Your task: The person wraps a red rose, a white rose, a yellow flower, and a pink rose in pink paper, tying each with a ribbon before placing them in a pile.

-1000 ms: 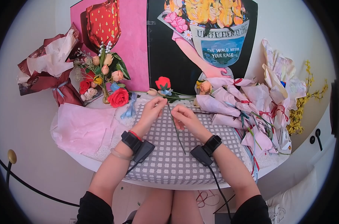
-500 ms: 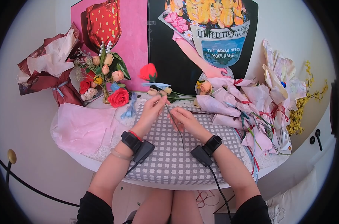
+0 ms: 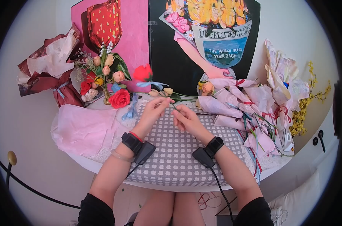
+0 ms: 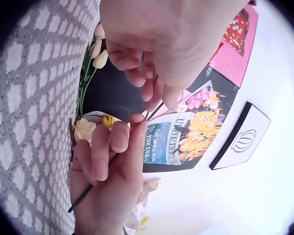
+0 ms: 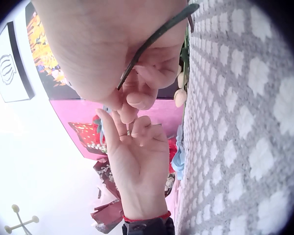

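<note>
A single red rose (image 3: 142,72), blurred, leans left above the table on a thin dark green stem (image 4: 81,198). A light blue ribbon (image 3: 153,84) sits just beneath its bloom. My left hand (image 3: 154,110) pinches the stem in its fingertips, below the ribbon. Close to its right, my right hand (image 3: 187,118) holds the lower stem between thumb and fingers. In the right wrist view the stem's tail passes across the right palm, and the left hand (image 5: 139,166) faces it with fingers curled. Pale tulips (image 3: 161,92) lie on the table beyond the hands.
A grey-and-white checked cushion (image 3: 171,165) lies under the hands. Pink wrapping sheets (image 3: 84,130) are at left, below a vase of mixed flowers (image 3: 107,71) and a maroon wrapped bouquet (image 3: 58,86). Several pink-wrapped flowers (image 3: 220,107) pile up at right. Painted panels (image 3: 171,56) stand behind.
The rose's bloom has risen from the table's back and swung left, with the ribbon beneath it. Its lower stem has gone from hanging over the cushion to behind my right hand.
</note>
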`<state>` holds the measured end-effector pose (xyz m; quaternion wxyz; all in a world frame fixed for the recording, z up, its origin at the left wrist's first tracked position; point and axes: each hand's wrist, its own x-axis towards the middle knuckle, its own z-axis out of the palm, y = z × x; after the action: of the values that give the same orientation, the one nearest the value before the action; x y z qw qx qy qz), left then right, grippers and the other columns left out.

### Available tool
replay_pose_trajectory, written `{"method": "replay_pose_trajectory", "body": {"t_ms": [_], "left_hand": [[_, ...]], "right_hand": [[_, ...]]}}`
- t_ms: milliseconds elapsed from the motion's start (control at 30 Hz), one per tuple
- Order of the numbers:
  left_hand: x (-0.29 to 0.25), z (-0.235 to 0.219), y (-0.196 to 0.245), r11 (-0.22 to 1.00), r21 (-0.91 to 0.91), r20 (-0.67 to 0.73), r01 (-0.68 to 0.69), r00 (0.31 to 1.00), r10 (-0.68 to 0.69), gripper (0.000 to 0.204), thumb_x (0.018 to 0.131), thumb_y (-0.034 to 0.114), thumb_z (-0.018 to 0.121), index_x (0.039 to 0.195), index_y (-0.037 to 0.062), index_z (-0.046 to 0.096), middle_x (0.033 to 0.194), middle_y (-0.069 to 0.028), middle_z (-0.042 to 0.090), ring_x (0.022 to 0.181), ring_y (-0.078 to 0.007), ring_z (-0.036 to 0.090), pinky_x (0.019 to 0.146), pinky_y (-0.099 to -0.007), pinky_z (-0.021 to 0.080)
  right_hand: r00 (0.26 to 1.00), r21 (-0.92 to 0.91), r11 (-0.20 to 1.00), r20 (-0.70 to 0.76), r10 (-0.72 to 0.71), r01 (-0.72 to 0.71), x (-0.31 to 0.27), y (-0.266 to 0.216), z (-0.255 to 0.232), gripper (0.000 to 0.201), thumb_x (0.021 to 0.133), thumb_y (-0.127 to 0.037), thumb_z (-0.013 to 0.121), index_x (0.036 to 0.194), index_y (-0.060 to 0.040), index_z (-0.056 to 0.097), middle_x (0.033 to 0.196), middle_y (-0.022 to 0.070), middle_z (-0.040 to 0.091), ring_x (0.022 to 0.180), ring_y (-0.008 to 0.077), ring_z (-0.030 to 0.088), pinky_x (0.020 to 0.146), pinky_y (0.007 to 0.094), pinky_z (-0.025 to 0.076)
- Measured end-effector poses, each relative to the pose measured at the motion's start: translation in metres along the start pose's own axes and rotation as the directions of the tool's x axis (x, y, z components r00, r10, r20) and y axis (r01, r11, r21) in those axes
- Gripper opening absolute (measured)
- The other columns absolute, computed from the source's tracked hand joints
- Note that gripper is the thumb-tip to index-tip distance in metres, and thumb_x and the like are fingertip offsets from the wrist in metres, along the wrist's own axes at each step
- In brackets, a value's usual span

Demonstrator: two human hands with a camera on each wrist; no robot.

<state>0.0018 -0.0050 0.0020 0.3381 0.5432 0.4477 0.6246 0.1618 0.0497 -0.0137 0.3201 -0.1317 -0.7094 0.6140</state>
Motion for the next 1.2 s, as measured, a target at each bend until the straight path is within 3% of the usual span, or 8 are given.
{"method": "replay_pose_trajectory", "body": {"t_ms": [300, 367, 633, 767, 867, 967, 1033, 1200], "left_hand": [[-0.001, 0.002, -0.001, 0.995, 0.101, 0.093, 0.007, 0.996, -0.017, 0.026, 0.088, 0.031, 0.055, 0.099, 0.0093, 0.062, 0.061, 0.0085, 0.043, 0.054, -0.0001, 0.038, 0.047, -0.0155, 0.027], [-0.001, 0.002, 0.003, 0.994, 0.109, 0.121, 0.014, 0.992, -0.027, 0.026, 0.088, 0.031, 0.054, 0.1, 0.0092, 0.062, 0.061, 0.0086, 0.043, 0.054, -0.0002, 0.038, 0.047, -0.0152, 0.027], [0.01, -0.001, -0.032, 1.0, -0.021, -0.004, 0.014, 1.0, -0.014, 0.02, 0.09, 0.024, 0.049, 0.096, 0.0069, 0.058, 0.071, 0.002, 0.052, 0.053, -0.0036, 0.043, 0.047, -0.0168, 0.034], [0.016, 0.001, -0.047, 0.989, 0.104, -0.002, -0.102, 0.995, 0.103, 0.018, 0.089, 0.022, 0.051, 0.097, 0.0065, 0.054, 0.073, 0.0014, 0.051, 0.053, -0.0033, 0.044, 0.045, -0.0177, 0.034], [0.015, 0.004, -0.057, 0.985, 0.136, 0.028, -0.102, 0.995, 0.099, 0.015, 0.088, 0.021, 0.052, 0.093, 0.0072, 0.057, 0.07, 0.0008, 0.053, 0.055, -0.0049, 0.047, 0.047, -0.0195, 0.037], [0.012, 0.009, -0.058, 0.974, 0.222, 0.119, -0.054, 0.992, 0.028, 0.016, 0.087, 0.02, 0.052, 0.087, 0.0067, 0.06, 0.068, -0.0003, 0.056, 0.057, -0.0073, 0.05, 0.049, -0.0219, 0.04], [0.008, 0.009, -0.057, 0.975, 0.205, 0.386, -0.087, 0.923, 0.001, 0.017, 0.087, 0.02, 0.051, 0.087, 0.0064, 0.061, 0.07, -0.0009, 0.057, 0.06, -0.0078, 0.052, 0.051, -0.022, 0.042], [0.006, 0.01, -0.043, 0.976, 0.218, 0.418, -0.025, 0.906, -0.07, 0.018, 0.087, 0.019, 0.05, 0.087, 0.0058, 0.061, 0.07, -0.001, 0.058, 0.063, -0.0078, 0.053, 0.054, -0.0229, 0.043]], "right_hand": [[0.98, -0.311, 0.938, -0.073, -0.183, 0.152, 0.003, 0.011, -0.006, 0.02, 0.091, -0.022, 0.046, 0.092, -0.005, 0.057, 0.066, 0.0021, 0.051, 0.053, 0.0096, 0.046, 0.049, 0.0234, 0.038], [0.858, -0.833, 0.446, 0.065, -0.509, 0.327, -0.001, 0.001, -0.011, 0.02, 0.089, -0.019, 0.049, 0.09, -0.0033, 0.061, 0.071, 0.0066, 0.052, 0.06, 0.0163, 0.049, 0.056, 0.0277, 0.039], [0.79, -0.766, 0.617, -0.259, -0.557, 0.184, 0.013, -0.021, -0.016, 0.015, 0.087, -0.013, 0.051, 0.087, -0.0021, 0.061, 0.066, 0.0116, 0.048, 0.058, 0.021, 0.048, 0.054, 0.032, 0.038], [0.792, -0.894, 0.438, -0.2, -0.577, 0.093, 0.036, -0.031, -0.028, 0.012, 0.084, -0.012, 0.054, 0.086, -0.0021, 0.06, 0.069, 0.0131, 0.053, 0.059, 0.0259, 0.051, 0.054, 0.0351, 0.04], [0.697, -0.98, -0.018, 0.154, -0.701, 0.198, 0.058, -0.021, -0.04, 0.01, 0.076, -0.005, 0.053, 0.084, -0.0043, 0.059, 0.071, 0.0129, 0.054, 0.068, 0.0274, 0.056, 0.06, 0.0385, 0.045], [0.887, -0.913, -0.398, 0.251, -0.386, 0.085, 0.073, -0.007, -0.04, 0.004, 0.073, -0.009, 0.053, 0.07, -0.0062, 0.054, 0.071, 0.0073, 0.054, 0.072, 0.023, 0.056, 0.062, 0.0348, 0.045], [0.888, -0.9, -0.427, 0.267, -0.375, 0.09, 0.084, 0.0, -0.041, 0.004, 0.071, -0.01, 0.054, 0.071, -0.0066, 0.056, 0.072, 0.0057, 0.056, 0.073, 0.0205, 0.057, 0.063, 0.0328, 0.045], [0.982, -0.868, -0.479, -0.049, -0.184, -0.133, 0.088, 0.013, -0.049, 0.005, 0.071, -0.01, 0.056, 0.075, -0.006, 0.057, 0.075, 0.0084, 0.059, 0.078, 0.0242, 0.061, 0.064, 0.0344, 0.048]]}}
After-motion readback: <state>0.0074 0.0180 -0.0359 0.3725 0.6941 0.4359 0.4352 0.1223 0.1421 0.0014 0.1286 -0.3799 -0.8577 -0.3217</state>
